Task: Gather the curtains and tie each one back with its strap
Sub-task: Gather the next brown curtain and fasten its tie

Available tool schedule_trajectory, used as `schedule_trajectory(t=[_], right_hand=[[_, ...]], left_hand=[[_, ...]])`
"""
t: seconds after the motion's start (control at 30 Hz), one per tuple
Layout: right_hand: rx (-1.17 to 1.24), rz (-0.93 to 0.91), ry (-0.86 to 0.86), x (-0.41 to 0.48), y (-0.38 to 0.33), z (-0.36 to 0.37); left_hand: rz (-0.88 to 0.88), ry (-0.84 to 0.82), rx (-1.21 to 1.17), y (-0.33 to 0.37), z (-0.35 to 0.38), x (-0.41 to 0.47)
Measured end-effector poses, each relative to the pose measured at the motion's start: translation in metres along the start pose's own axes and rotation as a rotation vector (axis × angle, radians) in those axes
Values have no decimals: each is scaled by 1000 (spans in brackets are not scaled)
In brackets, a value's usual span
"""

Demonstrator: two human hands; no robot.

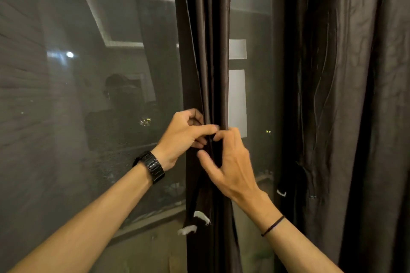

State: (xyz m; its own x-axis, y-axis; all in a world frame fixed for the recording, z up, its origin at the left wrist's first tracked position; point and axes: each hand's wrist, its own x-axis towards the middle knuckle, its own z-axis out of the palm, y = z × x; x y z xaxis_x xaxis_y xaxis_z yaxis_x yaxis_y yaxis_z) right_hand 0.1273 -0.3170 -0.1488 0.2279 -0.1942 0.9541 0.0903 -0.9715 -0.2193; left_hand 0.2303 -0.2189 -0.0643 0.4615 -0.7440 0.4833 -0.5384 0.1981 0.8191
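A gathered dark brown satin curtain (206, 51) hangs at centre. The left hand (185, 137) and right hand (230, 168) both pinch its dark white-tipped strap (201, 215), ends dangling toward six o'clock. Best cinched snugly, folds held bunched.

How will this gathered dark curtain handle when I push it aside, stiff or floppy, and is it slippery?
Probably floppy: the gathered curtain hangs in soft vertical folds and pinches narrow where the left hand and right hand grip it. Likely a bit slippery, since its folds show a satin sheen. It should swing rather than hold its shape when pushed.
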Motion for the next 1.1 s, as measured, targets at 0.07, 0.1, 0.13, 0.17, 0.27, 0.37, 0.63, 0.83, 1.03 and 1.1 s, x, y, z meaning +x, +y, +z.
schedule_trajectory(t=[0.07, 0.1, 0.13, 0.17, 0.27, 0.37, 0.63, 0.83, 1.03, 1.1], right_hand=[[-35, 28, -60, -20, 0, 1], [-43, 38, -89, -31, 2, 2], [-49, 51, -113, -40, 3, 2], [-61, 69, -133, -50, 4, 2], [-143, 140, -180, -71, 7, 2], [-182, 216, -144, -84, 7, 7], [-176, 419, 41, -93, -12, 20], [-203, 500, 154, -93, -26, 22], [-237, 478, 110, -84, -37, 27], [-243, 431, 123, -86, -38, 28]], left_hand=[[-38, -50, -45, -9, 1, -8], [-49, -74, -69, -15, 1, -11], [-59, -97, -91, -20, 1, -13], [-66, -120, -112, -25, 2, -16], [-83, -183, -192, -42, 2, -23], [-95, -204, -297, -60, 0, -29], [12, -188, 138, -113, 8, -53], [65, 92, 123, -131, -10, -39], [154, 205, 91, -126, -12, -29], [123, 139, -49, -125, -4, -34]])
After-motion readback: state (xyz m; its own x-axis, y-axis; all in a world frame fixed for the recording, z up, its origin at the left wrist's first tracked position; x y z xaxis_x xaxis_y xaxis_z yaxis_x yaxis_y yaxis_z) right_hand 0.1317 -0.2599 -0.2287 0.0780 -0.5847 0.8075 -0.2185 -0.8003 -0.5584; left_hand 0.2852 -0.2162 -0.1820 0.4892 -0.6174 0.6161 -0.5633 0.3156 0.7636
